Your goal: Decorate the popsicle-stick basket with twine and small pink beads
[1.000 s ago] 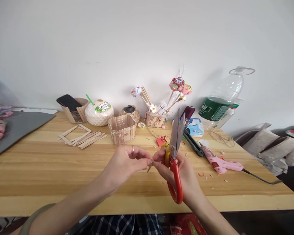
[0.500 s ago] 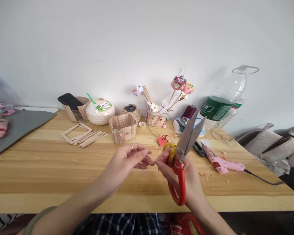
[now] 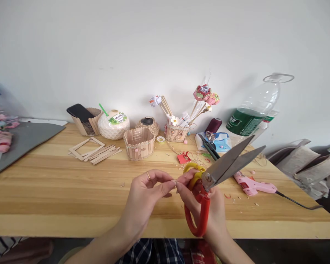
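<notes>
My right hand (image 3: 209,205) grips large scissors (image 3: 225,167) with red and yellow handles; the blades point up and to the right, slightly parted. My left hand (image 3: 147,192), a ring on one finger, pinches something tiny against my right fingertips; what it is I cannot make out. Both hands hover over the front of the wooden table (image 3: 57,190).
At the back stand a popsicle-stick basket (image 3: 139,143), loose sticks and a frame (image 3: 92,151), a white coconut-shaped cup (image 3: 113,124), a twine spool (image 3: 147,124), a holder with paper flowers (image 3: 178,130) and a big water bottle (image 3: 251,113). A pink glue gun (image 3: 251,185) lies right.
The scissors have swung from nearly upright to pointing right, blades opening a little. My hands shifted slightly lower and stayed pinched together.
</notes>
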`<state>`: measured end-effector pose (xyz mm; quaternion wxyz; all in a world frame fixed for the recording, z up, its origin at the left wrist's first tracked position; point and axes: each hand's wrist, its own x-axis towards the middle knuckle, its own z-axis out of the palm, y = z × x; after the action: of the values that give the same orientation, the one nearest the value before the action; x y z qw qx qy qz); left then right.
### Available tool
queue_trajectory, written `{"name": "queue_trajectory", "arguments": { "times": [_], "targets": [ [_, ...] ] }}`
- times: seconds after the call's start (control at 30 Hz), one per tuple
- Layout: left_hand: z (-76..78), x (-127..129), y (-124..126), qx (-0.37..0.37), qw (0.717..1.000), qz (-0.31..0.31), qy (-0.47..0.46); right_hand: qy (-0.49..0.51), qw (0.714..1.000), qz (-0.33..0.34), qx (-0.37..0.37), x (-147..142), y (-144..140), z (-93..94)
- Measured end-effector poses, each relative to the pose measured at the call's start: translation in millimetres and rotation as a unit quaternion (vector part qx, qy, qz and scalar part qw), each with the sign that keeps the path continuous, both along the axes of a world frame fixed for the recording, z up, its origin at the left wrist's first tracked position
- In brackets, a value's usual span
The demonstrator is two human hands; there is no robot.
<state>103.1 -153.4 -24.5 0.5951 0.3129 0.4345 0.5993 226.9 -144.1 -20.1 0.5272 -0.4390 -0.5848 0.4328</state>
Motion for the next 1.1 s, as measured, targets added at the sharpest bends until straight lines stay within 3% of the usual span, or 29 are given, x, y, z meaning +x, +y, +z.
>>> {"name": "queue_trajectory", "arguments": {
  "times": [0.43, 0.6, 0.77, 0.87, 0.97, 1.1],
  "targets": [
    [-1.3, 5.8, -2.5, -0.013, 0.998, 0.036, -0.054, -0.021, 0.999, -0.04, -0.012, 0.1, -2.2, -1.3],
    [3.5, -0.2, -0.2, -0.016, 0.997, 0.063, -0.047, -0.009, 0.997, 0.056, -0.051, 15.0, -5.1, -17.0],
    [6.2, -0.7, -0.5, -0.009, 0.996, 0.069, -0.051, -0.049, 0.976, 0.187, -0.096, 24.9, -9.8, -41.2],
    [6.3, 3.0, -2.2, -0.004, 0.996, 0.072, -0.049, -0.06, 0.966, 0.232, -0.094, 23.8, -10.7, -54.0],
    [6.2, 6.7, -5.2, 0.002, 0.995, 0.085, -0.05, -0.054, 0.967, 0.234, -0.087, 20.5, -12.9, -55.7],
    [5.6, 10.8, -9.5, 0.005, 0.994, 0.086, -0.074, -0.078, 0.971, 0.212, -0.085, 17.2, -18.4, -41.0]
  ]
}}
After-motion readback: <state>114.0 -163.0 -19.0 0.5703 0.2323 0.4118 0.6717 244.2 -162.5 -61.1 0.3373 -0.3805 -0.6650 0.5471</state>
